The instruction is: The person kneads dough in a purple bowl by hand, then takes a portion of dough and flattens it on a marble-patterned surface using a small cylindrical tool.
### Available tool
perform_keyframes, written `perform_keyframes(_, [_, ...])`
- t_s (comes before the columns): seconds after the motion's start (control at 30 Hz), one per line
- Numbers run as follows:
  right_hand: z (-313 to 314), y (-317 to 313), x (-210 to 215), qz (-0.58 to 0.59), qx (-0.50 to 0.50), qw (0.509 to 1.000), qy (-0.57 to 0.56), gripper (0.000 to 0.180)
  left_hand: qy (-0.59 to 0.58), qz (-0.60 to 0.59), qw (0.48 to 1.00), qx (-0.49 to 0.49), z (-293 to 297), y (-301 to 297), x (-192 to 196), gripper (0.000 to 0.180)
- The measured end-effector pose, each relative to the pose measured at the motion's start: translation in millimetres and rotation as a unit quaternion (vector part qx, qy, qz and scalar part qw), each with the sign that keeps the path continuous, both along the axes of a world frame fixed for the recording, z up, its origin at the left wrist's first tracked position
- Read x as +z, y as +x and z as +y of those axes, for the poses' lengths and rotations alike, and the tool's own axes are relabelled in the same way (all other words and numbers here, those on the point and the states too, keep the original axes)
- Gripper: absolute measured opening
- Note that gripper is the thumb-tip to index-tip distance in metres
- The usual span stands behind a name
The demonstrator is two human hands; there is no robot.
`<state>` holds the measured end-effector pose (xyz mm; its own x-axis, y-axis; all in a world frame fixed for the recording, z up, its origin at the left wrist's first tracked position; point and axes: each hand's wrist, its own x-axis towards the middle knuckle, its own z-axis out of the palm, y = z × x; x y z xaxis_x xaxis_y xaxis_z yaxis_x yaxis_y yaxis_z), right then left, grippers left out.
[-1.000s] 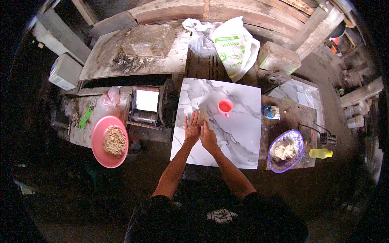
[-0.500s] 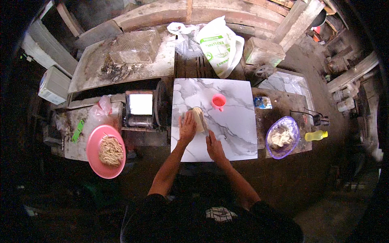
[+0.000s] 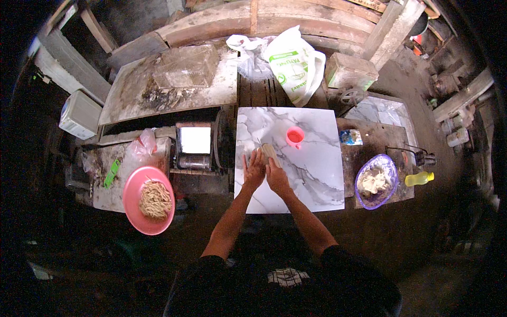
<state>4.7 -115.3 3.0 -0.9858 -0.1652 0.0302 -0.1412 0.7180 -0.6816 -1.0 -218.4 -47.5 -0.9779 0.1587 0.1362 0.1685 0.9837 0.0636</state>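
Observation:
A pale flat slab of dough (image 3: 271,153) lies on a white marble-patterned board (image 3: 311,182). My left hand (image 3: 254,168) rests flat with fingers stretched, along the slab's left side. Closed around the handle of a knife (image 3: 260,143), my right hand (image 3: 277,178) is at the near end of the dough. Little of the blade shows; a thin dark line at the dough's far left looks like its tip. A pink cup (image 3: 294,137) with reddish contents stands beyond the dough to the right.
To the left, a pink basin (image 3: 132,211) holds cut dough strips (image 3: 155,199), near a roller machine (image 3: 194,158). On the right are a purple bowl (image 3: 392,177) with pale dough, a yellow bottle (image 3: 420,179) and a blue-white packet (image 3: 350,137). A white-green plastic bag (image 3: 297,63) stands behind the board.
The view has shifted, so the scene sits further right. My right hand has drawn in close beside the left, and the knife blade shows less than before.

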Motion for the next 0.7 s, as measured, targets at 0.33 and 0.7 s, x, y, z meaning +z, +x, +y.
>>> perform_keyframes(0.33, [32.6,54.8,0.1,-0.058,0.0,0.998,0.012,0.032,0.033,0.041,0.998,-0.024,-12.9,-5.8,-1.3,0.049])
perform_keyframes(0.7, [-5.5,4.8,19.9,-0.088,0.0,0.996,-0.031,0.029,0.111,-0.063,0.991,-0.027,-26.4,-16.5,-8.8,0.048])
